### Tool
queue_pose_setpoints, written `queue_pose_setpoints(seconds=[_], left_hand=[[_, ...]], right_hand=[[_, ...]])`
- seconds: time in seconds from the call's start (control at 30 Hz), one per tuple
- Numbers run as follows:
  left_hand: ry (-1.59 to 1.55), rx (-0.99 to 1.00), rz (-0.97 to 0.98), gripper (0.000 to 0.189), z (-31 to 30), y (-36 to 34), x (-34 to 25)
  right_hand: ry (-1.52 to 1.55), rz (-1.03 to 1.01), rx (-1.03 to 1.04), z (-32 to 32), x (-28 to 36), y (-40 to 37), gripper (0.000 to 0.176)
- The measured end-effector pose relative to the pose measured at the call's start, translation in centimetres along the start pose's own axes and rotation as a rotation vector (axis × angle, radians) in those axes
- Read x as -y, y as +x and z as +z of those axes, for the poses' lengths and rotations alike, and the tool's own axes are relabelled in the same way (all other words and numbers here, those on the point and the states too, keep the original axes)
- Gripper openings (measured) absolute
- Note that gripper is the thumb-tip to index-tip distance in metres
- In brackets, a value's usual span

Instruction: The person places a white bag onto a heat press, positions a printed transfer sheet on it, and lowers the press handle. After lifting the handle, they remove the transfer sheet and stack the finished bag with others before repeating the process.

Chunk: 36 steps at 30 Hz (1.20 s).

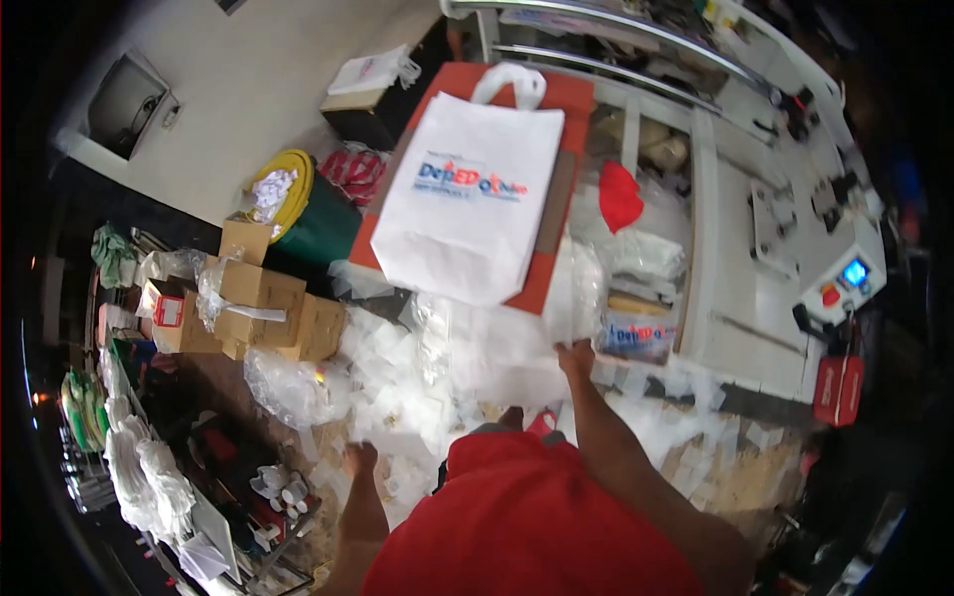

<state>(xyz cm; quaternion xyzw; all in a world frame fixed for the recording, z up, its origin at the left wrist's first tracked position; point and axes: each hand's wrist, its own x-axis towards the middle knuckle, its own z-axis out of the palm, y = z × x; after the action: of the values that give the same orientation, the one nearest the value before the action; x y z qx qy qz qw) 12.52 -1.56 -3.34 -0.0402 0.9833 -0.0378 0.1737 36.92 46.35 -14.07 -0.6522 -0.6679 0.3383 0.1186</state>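
Note:
My right hand is closed, fingers pinched at the edge of a thin white sheet in front of my body. Lower on the left, my left hand is curled closed near pale sheets; whatever it may hold is too blurred to make out. Beyond the sheet, a white tote bag with blue and red "DepED" print lies flat on a red-brown board. Its looped handle points away from me.
Many white scraps cover the floor. Cardboard boxes and a green bin with a yellow rim stand left. On the right are a white bench, a red cloth and a machine with a lit display.

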Motion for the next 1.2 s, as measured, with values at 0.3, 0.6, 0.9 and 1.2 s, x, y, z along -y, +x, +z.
queue_pose_setpoints(seconds=[0.3, 0.6, 0.9, 1.2], left_hand=[[-0.674, 0.029, 0.609, 0.035, 1.7, -2.5, -11.2], [-1.002, 1.016, 0.647, 0.077, -11.8, -15.2, -25.6], [-1.245, -0.434, 1.616, 0.032, -50.0, -12.4, -36.1], [-0.629, -0.852, 1.464, 0.051, -41.3, 8.5, -42.4]], right_hand=[[0.245, -0.083, 0.054, -5.9, -1.0, -1.1, 0.028], [0.454, -0.049, 0.185, -28.2, 5.6, -10.5, 0.044], [0.499, -0.805, -0.668, -45.4, 37.2, -12.6, 0.025], [0.183, -0.935, -0.626, -21.9, 42.4, -2.1, 0.028]])
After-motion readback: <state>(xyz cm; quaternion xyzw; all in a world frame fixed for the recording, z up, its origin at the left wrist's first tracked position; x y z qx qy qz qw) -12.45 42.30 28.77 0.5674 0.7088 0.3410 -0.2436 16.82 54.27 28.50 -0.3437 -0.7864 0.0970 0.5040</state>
